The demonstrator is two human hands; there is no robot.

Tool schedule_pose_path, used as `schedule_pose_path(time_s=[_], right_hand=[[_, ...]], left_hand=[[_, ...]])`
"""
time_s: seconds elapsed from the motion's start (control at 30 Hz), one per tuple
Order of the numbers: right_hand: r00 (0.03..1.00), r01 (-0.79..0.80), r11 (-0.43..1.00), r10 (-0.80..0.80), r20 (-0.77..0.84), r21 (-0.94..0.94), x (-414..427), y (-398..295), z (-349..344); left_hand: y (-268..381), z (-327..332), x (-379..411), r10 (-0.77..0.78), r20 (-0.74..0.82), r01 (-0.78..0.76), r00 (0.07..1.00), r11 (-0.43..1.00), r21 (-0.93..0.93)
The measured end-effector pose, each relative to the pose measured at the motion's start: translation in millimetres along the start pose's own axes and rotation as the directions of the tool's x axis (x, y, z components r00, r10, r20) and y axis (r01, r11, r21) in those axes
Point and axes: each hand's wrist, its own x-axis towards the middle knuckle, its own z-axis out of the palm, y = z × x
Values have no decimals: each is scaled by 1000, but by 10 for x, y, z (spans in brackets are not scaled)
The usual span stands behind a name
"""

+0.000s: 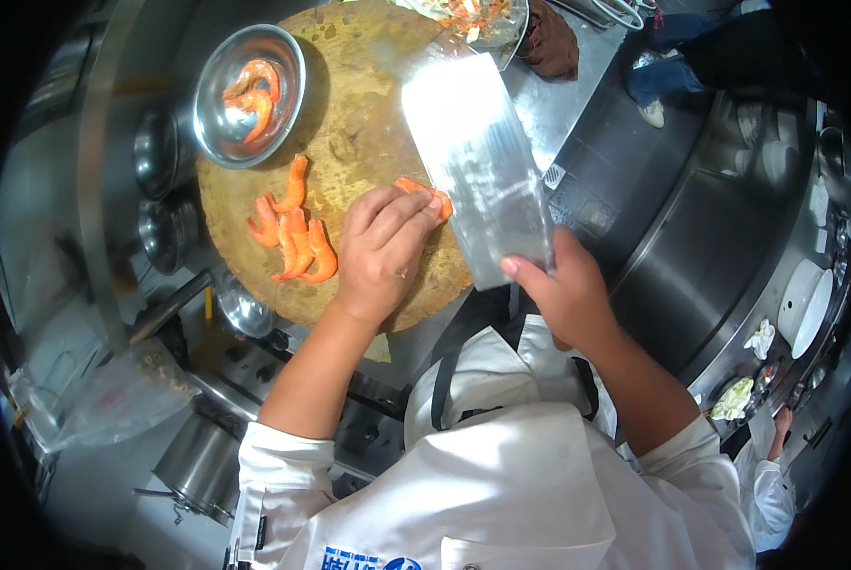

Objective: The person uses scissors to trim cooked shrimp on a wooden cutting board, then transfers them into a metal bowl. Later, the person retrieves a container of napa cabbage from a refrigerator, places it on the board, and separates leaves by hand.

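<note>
My left hand (pixel 389 239) presses an orange cooked shrimp (pixel 412 187) against the round wooden chopping block (pixel 354 92); my fingers hide part of it. In my right hand (pixel 564 288) is a broad metal cleaver (pixel 479 164), gripped where the blade meets the handle. Its flat side faces up, and one long edge lies close beside the held shrimp. Whether the blade touches the shrimp I cannot tell. Left of my left hand, several more shrimp (pixel 298 246) lie grouped on the block. A steel bowl (pixel 293 68) at the block's far left holds two shrimp (pixel 255 107).
Beyond the block stands a container of shredded vegetables (pixel 479 18), with a brown cloth (pixel 550 43) beside it. Metal bowls (pixel 156 153) and a steel pot (pixel 204 456) are at left. One person's legs (pixel 664 78) show upper right; another person's sleeve (pixel 773 491) shows lower right.
</note>
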Motion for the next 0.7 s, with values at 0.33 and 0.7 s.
schedule_pose_path(time_s=[0.33,0.7], right_hand=[[967,-176,950,216,134,-258,-760,187,-160],[985,-167,981,162,-61,-100,-625,-10,-819]], left_hand=[[33,23,-3,-14,-32,14,999,1000,10],[71,-336,340,-26,334,-5,942,996,92]])
